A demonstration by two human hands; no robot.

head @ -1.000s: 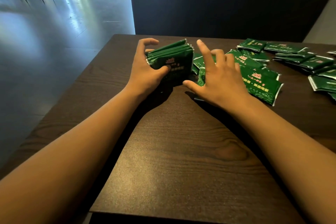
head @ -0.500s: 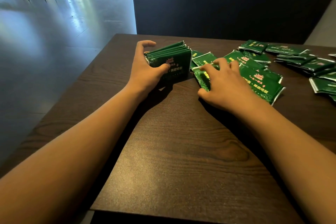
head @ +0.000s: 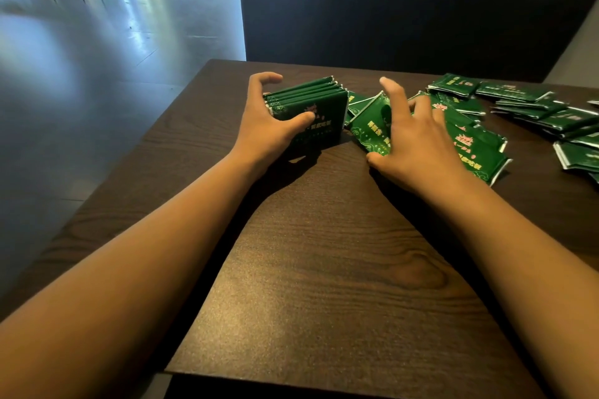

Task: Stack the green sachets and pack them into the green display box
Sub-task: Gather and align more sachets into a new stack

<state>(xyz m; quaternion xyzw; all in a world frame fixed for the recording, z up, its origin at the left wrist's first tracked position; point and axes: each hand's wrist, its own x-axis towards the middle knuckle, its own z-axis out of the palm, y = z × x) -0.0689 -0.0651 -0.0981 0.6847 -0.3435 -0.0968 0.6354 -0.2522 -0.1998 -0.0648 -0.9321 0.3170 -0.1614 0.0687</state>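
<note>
A stack of green sachets (head: 316, 104) stands on edge on the dark wooden table (head: 324, 269). My left hand (head: 269, 126) grips the stack, thumb on its front face and fingers curled over its back. Just to the right, my right hand (head: 411, 142) pinches a single green sachet (head: 369, 125), tilted up off the table between thumb and fingers. Loose green sachets (head: 476, 152) lie under and beyond that hand. The green display box is not in view.
More green sachets (head: 531, 110) are scattered over the table's far right side. A dark upholstered bench back (head: 405, 10) rises behind the table. The table's left edge drops to a shiny grey floor (head: 97, 42).
My right hand, which lay flat over the loose sachets, has lifted one sachet up on its edge, toward the stack. My left hand keeps holding the stack in place.
</note>
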